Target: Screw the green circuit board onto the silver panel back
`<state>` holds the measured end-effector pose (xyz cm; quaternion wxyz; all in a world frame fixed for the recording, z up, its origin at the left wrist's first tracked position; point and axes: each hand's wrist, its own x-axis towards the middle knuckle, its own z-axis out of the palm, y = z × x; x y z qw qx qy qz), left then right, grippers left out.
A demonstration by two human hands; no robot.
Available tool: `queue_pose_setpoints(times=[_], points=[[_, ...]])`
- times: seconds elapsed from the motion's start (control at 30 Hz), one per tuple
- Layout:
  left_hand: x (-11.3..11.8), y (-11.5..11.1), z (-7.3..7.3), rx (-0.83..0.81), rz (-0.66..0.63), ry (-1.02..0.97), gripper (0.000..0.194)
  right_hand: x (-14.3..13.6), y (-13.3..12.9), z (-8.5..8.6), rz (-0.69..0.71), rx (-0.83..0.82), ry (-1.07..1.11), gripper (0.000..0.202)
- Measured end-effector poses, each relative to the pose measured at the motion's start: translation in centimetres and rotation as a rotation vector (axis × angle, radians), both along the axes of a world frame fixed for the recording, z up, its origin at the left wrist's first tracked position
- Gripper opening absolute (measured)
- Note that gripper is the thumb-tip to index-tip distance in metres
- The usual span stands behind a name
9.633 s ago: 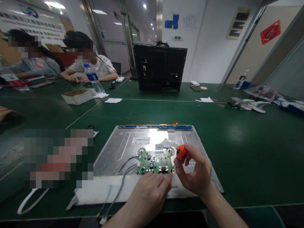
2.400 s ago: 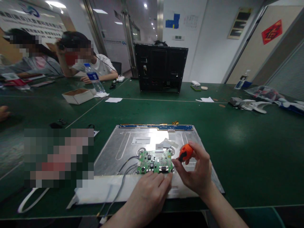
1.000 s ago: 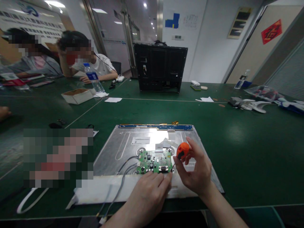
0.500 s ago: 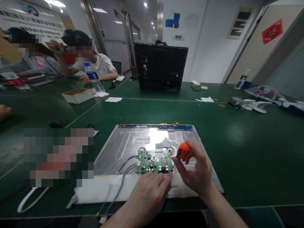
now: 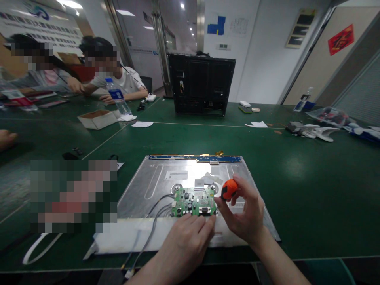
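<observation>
A green circuit board (image 5: 194,202) lies on the silver metal back of a display panel (image 5: 139,190). My left hand (image 5: 188,239) is closed at the board's front edge, its fingertips pressed on it and the index finger reaching the front right corner. In my right hand (image 5: 247,211) is an orange and black screwdriver (image 5: 229,189), pinched between thumb and fingers. It tilts, with its shaft pointing down toward that same corner; the tip is hard to make out. Grey cables (image 5: 156,221) run from the board's left side over a white strip (image 5: 127,235) along the panel's front.
A black monitor housing (image 5: 202,85) stands upright at the back of the green table. Left of it are a water bottle (image 5: 117,97) and an open carton (image 5: 97,119). Two people sit at the far left. Plastic parts (image 5: 311,131) lie at the right.
The screwdriver's handle has turned slightly in my right hand. My left hand stays put. At the far left, a person's raised hand has come down toward the table.
</observation>
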<state>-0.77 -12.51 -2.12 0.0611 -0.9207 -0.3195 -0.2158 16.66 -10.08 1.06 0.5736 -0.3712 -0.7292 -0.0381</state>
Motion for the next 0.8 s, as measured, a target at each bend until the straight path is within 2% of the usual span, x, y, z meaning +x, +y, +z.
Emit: queue_pose_setpoints(times=[0.23, 0.5, 0.8], points=[[-0.02, -0.04, -0.26, -0.022, -0.005, 0.013, 0.02, -0.06, 0.06, 0.36, -0.042, -0.029, -0.039, 0.064], [-0.11, 0.04, -0.39, -0.022, -0.009, 0.001, 0.022, -0.12, -0.13, 0.11, 0.021, -0.052, 0.003, 0.067], [-0.1, -0.02, -0.11, -0.005, -0.003, -0.005, 0.024, 0.0, -0.06, 0.21, 0.011, -0.058, -0.013, 0.065]])
